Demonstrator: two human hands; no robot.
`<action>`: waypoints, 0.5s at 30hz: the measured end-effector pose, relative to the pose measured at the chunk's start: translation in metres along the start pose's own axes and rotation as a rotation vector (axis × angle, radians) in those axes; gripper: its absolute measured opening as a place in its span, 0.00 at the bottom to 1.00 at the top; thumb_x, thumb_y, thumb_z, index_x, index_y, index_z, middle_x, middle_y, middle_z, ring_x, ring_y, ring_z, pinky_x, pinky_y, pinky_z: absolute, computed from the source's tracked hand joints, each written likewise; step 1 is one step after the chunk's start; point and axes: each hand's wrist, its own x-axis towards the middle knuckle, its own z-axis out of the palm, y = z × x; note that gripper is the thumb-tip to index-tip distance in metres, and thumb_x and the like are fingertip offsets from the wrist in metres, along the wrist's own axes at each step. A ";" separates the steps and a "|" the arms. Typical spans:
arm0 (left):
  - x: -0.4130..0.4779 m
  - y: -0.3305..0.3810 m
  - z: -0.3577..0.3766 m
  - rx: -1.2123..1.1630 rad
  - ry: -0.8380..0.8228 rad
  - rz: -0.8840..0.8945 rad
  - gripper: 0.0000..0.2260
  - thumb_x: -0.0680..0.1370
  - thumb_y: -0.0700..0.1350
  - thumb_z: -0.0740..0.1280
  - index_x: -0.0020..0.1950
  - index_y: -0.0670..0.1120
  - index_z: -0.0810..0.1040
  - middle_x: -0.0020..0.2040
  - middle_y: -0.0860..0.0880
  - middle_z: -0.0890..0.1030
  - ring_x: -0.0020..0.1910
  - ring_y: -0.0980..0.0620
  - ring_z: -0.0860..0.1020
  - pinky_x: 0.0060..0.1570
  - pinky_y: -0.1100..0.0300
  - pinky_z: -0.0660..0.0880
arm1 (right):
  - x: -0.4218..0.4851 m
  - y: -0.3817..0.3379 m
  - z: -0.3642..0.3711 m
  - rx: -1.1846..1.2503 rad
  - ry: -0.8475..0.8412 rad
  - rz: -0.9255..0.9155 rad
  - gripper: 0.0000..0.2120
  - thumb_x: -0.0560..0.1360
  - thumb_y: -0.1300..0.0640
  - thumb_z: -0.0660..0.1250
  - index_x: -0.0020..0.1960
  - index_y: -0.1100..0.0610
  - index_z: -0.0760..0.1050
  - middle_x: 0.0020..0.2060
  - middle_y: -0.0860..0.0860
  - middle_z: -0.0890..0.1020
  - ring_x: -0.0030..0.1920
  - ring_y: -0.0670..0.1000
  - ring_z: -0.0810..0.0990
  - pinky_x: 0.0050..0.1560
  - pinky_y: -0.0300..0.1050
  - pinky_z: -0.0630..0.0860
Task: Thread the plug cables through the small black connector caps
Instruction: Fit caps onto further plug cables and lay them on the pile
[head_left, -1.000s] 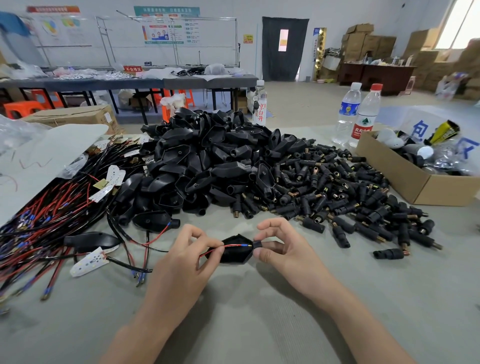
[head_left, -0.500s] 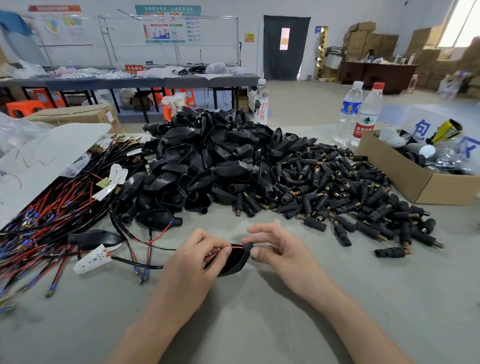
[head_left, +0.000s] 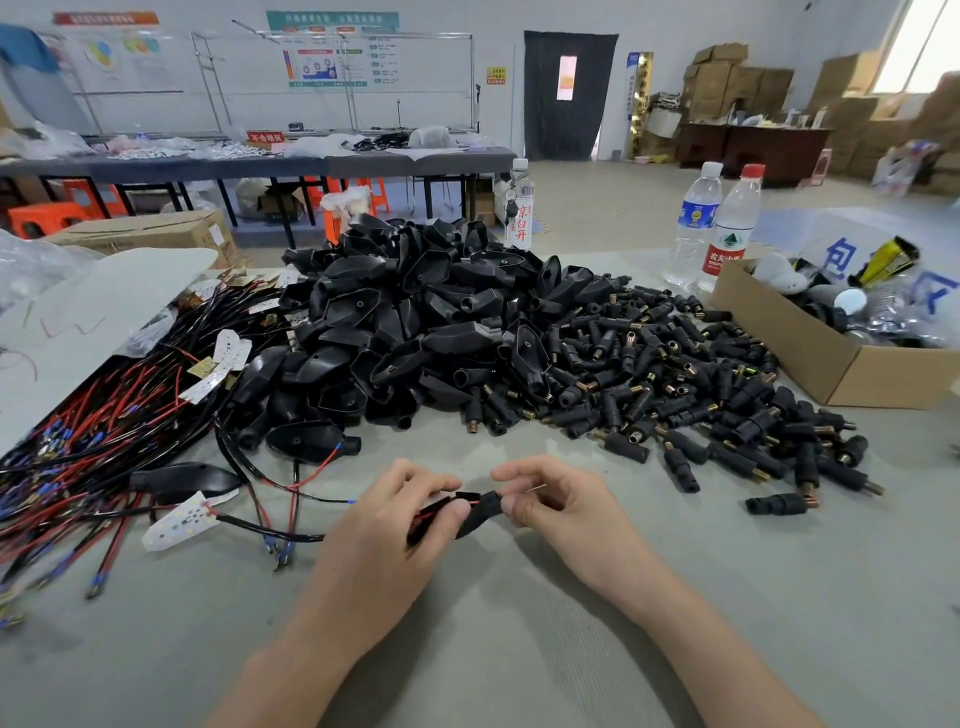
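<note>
My left hand (head_left: 387, 535) grips a black connector cap (head_left: 470, 514) near the table's front middle, its thumb pressing a red and black cable into the cap's wide end. My right hand (head_left: 563, 506) pinches the cap's narrow end between thumb and forefinger, where a thin wire tip pokes out. Behind the hands rises a big heap of black caps (head_left: 415, 322). To its right spreads a pile of small black plug connectors (head_left: 701, 395) with brass ends. A tangle of red and black cables (head_left: 104, 431) with white LED boards lies at the left.
A cardboard box (head_left: 831, 358) of parts stands at the right, with two water bottles (head_left: 714, 228) behind it. A third bottle (head_left: 519, 208) stands behind the heap. A white sheet (head_left: 88, 312) covers the far left. Bare grey table (head_left: 519, 649) lies in front.
The cap has turned from lying flat and broad to edge-on between my hands. The red wire that lay across it is now tucked inside, and both hands sit slightly lower.
</note>
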 end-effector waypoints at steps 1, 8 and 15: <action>0.000 0.000 0.000 0.024 -0.029 0.026 0.18 0.78 0.62 0.61 0.59 0.55 0.80 0.54 0.62 0.74 0.52 0.60 0.76 0.48 0.61 0.75 | 0.000 0.000 0.000 -0.001 -0.002 0.000 0.14 0.77 0.63 0.70 0.50 0.43 0.83 0.44 0.45 0.84 0.46 0.49 0.82 0.50 0.39 0.78; -0.001 -0.002 0.001 0.143 -0.146 0.117 0.17 0.79 0.60 0.59 0.61 0.53 0.78 0.53 0.59 0.78 0.52 0.55 0.77 0.53 0.52 0.74 | 0.001 -0.001 -0.001 0.028 -0.003 -0.001 0.16 0.78 0.64 0.69 0.49 0.42 0.83 0.43 0.44 0.83 0.49 0.52 0.81 0.53 0.37 0.77; 0.002 -0.004 -0.005 0.231 -0.031 0.086 0.13 0.79 0.54 0.68 0.62 0.54 0.79 0.51 0.58 0.79 0.46 0.53 0.78 0.46 0.55 0.75 | 0.005 -0.002 -0.010 0.083 0.110 -0.030 0.18 0.78 0.67 0.67 0.51 0.43 0.81 0.40 0.45 0.82 0.44 0.46 0.79 0.52 0.39 0.75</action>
